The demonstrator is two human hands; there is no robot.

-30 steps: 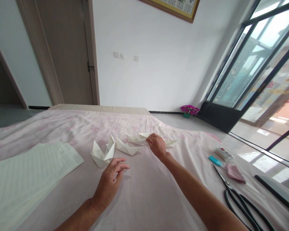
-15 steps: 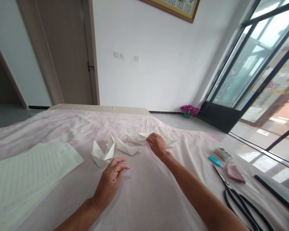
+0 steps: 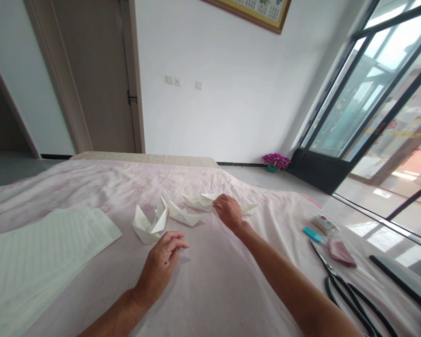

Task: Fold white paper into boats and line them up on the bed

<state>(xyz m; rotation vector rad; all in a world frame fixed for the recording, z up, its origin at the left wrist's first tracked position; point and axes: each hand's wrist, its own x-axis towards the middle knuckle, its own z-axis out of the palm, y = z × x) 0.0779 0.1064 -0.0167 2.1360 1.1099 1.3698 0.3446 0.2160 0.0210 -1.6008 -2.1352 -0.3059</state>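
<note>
Two hands: one left hand, one right hand. At least four paper boats; the right hand hides the exact count. Several sheets, overlapping, uncountable. One scissors, one blue block, one pack, one pink cloth. Three wall plates. One potted plant.

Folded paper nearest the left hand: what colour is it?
The folded paper is off-white, clearest in head view.

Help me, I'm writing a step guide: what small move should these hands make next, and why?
Probably lift the right hand slightly: it covers part of the far folded papers, so any grip can't be seen. The left hand, loosely curved by the nearest folded paper, could wait.
</note>
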